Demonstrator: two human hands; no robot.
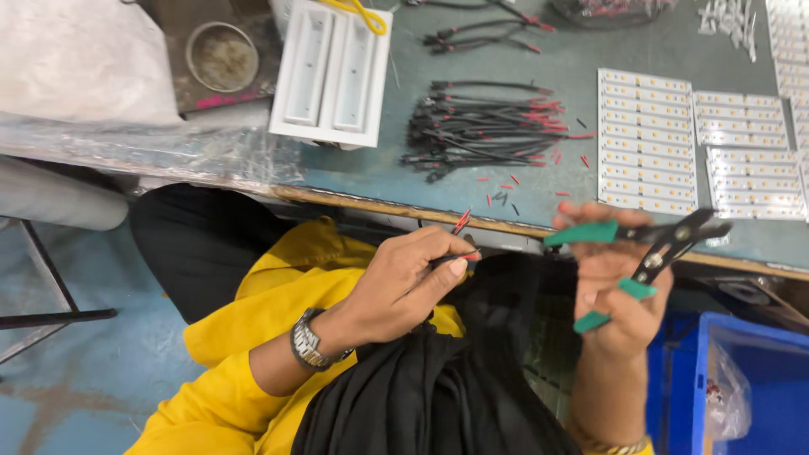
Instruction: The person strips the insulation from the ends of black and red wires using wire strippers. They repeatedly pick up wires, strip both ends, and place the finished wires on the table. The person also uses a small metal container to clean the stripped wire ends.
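Two thin wires, one red and one black, stick up from the pinch of the left hand near the middle of the frame. The thumb and fingers are closed tight on them, just below the table edge. The right hand, at the right of the frame, is wrapped around the green handles of a small black cutter. Its handles look spread, so the blades seem open.

To do this well, I think the wire ends should stay still and poke out far enough, and the cutter should bite only the coat, not the metal inside.

The wires look short, thin and bendy. More of them lie in a bundle on the table, upper middle, with tiny red bits beside it.
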